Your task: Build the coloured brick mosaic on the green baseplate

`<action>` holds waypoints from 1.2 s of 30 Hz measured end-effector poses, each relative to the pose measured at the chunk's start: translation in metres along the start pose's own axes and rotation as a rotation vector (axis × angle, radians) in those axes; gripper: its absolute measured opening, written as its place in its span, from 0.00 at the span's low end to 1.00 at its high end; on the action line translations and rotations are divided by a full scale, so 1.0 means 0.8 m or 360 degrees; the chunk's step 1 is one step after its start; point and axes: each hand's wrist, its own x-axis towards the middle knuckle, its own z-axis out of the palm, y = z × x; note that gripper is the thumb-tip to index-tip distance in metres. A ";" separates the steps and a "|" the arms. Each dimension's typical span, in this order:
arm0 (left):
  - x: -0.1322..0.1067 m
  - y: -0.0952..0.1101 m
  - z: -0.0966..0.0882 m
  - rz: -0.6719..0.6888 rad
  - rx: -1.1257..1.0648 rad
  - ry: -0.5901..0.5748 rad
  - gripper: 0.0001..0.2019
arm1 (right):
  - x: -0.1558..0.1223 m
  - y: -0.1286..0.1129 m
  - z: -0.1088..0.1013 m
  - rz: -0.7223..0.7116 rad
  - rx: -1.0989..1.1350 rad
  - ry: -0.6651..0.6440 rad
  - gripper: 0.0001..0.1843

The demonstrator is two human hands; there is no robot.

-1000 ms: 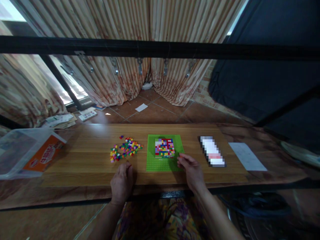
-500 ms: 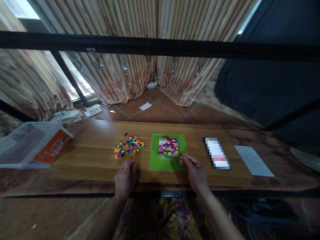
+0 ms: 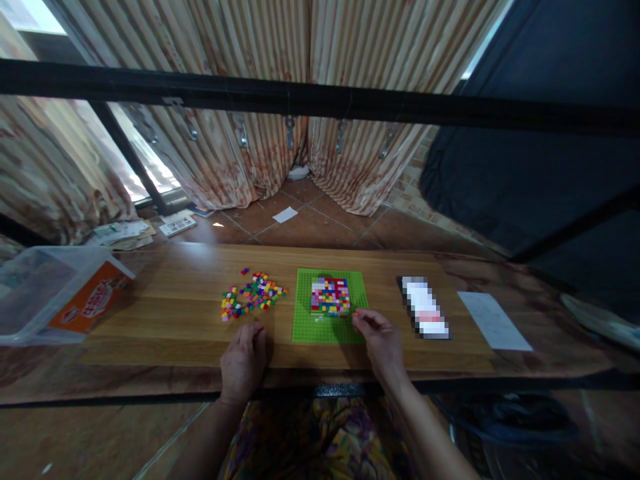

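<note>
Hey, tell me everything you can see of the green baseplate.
The baseplate is a thin, four-sided, bright green sheet, plastic by its look, covered in rows of small studs. It lies flat on the table, between the loose bricks and the phone. A many-coloured block sits near its middle. The right hand reaches over its right edge; contact is unclear.

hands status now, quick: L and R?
Left hand: fingers curled, near the loose bricks; cannot tell if it holds anything.
Right hand: fingertips pinched over the green baseplate, seemingly on a small reddish piece.
</note>
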 end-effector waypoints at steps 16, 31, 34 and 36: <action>-0.001 0.000 0.000 -0.0009 -0.0048 -0.0006 0.10 | -0.001 -0.001 0.019 -0.0231 -0.0141 -0.0013 0.14; -0.001 0.003 -0.002 -0.0098 -0.0091 -0.0085 0.09 | -0.002 0.001 0.016 -0.0620 -0.0524 -0.0100 0.10; -0.002 0.003 -0.002 -0.0104 -0.0077 -0.0097 0.09 | -0.002 0.002 0.014 -0.0558 -0.0489 -0.0090 0.11; -0.002 0.003 -0.002 -0.0105 -0.0064 -0.0100 0.09 | -0.001 0.003 0.013 -0.0497 -0.0445 -0.0070 0.12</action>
